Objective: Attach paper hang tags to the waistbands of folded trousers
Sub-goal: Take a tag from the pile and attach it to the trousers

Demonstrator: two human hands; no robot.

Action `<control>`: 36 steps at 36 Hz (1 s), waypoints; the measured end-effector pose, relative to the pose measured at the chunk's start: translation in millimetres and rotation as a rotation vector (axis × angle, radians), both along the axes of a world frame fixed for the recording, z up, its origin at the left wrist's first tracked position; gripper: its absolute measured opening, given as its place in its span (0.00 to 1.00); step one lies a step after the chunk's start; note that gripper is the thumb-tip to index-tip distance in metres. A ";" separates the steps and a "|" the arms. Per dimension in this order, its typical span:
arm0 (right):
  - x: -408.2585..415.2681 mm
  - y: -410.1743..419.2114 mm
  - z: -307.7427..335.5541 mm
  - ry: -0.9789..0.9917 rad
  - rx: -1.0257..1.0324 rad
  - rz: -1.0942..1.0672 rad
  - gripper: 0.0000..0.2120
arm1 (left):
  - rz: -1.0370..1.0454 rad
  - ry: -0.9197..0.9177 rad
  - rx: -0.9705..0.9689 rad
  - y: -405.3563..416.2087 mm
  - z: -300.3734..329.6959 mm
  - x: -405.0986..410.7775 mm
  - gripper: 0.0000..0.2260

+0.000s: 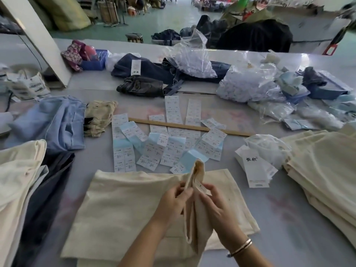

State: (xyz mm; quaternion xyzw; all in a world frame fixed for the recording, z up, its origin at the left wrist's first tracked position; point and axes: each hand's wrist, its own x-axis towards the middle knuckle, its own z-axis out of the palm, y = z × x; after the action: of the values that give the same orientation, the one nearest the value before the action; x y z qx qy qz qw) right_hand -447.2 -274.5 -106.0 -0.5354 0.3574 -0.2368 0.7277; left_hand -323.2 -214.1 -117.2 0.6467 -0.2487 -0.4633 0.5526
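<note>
Cream folded trousers (123, 205) lie on the table in front of me. Their waistband (196, 176) is lifted up from the cloth between my hands. My left hand (173, 201) pinches the waistband's left edge. My right hand (213, 203) grips its right side, where a small sewn label (200, 186) shows by my fingers. A stack of white paper hang tags (254, 168) with black characters sits to the right of the trousers.
Sheets of white and blue size stickers (165, 145) spread beyond the trousers, with a wooden ruler (188, 127) across them. Cream trouser stacks sit at right (325, 170) and left (17, 174). Blue trousers (55, 120), dark jeans (142, 85) and plastic bags (248, 83) crowd the far table.
</note>
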 end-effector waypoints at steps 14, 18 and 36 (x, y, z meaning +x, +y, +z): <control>5.4 10.9 5.0 -0.041 -0.087 -0.055 0.15 | 0.096 0.166 -0.004 3.4 11.5 -10.6 0.10; 4.4 7.8 2.6 0.045 -0.166 -0.107 0.09 | 0.078 0.089 0.012 1.8 11.2 -12.1 0.09; 3.1 14.3 5.8 -0.209 0.138 0.001 0.12 | 0.181 0.727 -0.096 23.1 -26.4 8.5 0.22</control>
State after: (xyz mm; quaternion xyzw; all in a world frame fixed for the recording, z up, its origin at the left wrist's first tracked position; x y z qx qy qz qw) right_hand -444.1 -260.3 -100.2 -0.4565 0.2950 -0.2659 0.7961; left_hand -314.7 -191.0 -143.5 0.4328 0.0002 -0.5995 0.6732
